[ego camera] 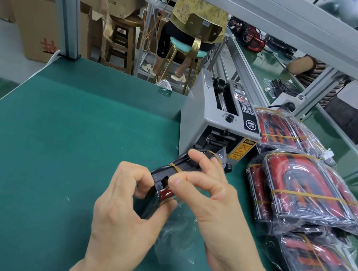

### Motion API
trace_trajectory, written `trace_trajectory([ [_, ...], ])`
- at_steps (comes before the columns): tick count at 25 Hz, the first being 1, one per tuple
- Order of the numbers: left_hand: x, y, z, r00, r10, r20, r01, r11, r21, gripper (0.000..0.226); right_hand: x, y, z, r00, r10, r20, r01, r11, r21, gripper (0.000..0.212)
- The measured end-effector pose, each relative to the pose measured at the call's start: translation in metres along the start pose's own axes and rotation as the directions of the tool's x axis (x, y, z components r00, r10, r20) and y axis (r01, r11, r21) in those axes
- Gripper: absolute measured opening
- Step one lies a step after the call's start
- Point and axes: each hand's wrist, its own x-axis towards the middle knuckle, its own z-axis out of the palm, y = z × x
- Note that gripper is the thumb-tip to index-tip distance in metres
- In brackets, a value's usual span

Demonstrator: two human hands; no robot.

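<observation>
A person's two bare hands hold a small black-and-red lamp unit [163,177], apparently a vehicle tail lamp, just above a green desk [55,139]. It is over the right half of the desk, directly in front of a grey tape dispenser [213,122] at the far edge.

The left hand [126,197] has its fingers curled, pinching the near end of the unit. The right hand [209,201] pinches the unit between thumb and forefinger beside a yellow rubber band [176,168] wrapped across it, with the other fingers lifted and spread. A loose clear plastic bag [177,233] trails from the unit toward the wrists.

The unit looks light and rigid, a hard plastic shell with a glossy red lens that could scratch. The bag film is thin and slippery, so it seems wiser to grip the textured black body than the film. The band is stretchy and may snap back.

Bagged, banded lamps [304,195] are stacked along the right edge.
</observation>
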Motion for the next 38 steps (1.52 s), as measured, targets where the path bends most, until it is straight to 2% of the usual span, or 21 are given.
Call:
trace_trajectory([
  [4, -0.001, 0.000, 0.000, 1.000, 0.009, 0.005, -0.009, 1.000, 0.019, 0.045, 0.000, -0.008, -0.004, 0.999, -0.004, 0.039, 0.000, 0.995, 0.097, 0.004],
  [6, -0.003, 0.000, 0.000, 1.000, 0.021, 0.011, -0.021, 0.999, 0.035, 0.054, 0.001, -0.014, -0.009, 0.998, -0.035, 0.055, 0.027, 0.988, 0.149, 0.007],
  [8, -0.004, 0.000, 0.001, 1.000, -0.003, 0.004, 0.003, 1.000, 0.022, 0.063, 0.003, -0.020, -0.012, 0.995, -0.059, 0.077, 0.052, 0.995, 0.088, 0.009],
  [12, -0.004, 0.004, 0.003, 0.996, -0.080, -0.034, 0.078, 0.996, -0.039, 0.067, 0.003, -0.019, -0.003, 0.992, -0.006, 0.126, 0.014, 0.998, -0.069, 0.015],
  [15, -0.004, 0.005, 0.004, 0.995, -0.090, -0.051, 0.088, 0.995, -0.040, 0.064, 0.002, -0.012, 0.002, 0.999, -0.028, 0.036, 0.035, 0.977, -0.212, 0.007],
  [18, -0.004, 0.006, 0.003, 0.995, -0.092, -0.050, 0.090, 0.995, -0.043, 0.062, 0.004, -0.006, -0.001, 0.995, -0.067, -0.078, 0.042, 0.957, -0.288, 0.016],
  [24, -0.002, 0.005, 0.002, 0.995, -0.087, -0.045, 0.085, 0.996, -0.039, 0.047, 0.005, 0.000, -0.003, 0.995, -0.051, -0.082, 0.030, 0.971, -0.239, 0.015],
  [29, -0.002, 0.004, 0.003, 0.998, -0.053, -0.045, 0.053, 0.999, -0.003, 0.047, 0.006, -0.007, -0.003, 0.999, -0.006, -0.036, 0.009, 0.996, 0.086, 0.012],
  [38, -0.005, 0.002, 0.004, 0.997, -0.053, -0.051, 0.053, 0.999, 0.010, 0.055, 0.002, -0.001, 0.005, 0.996, -0.015, -0.091, 0.011, 0.999, -0.044, 0.011],
])
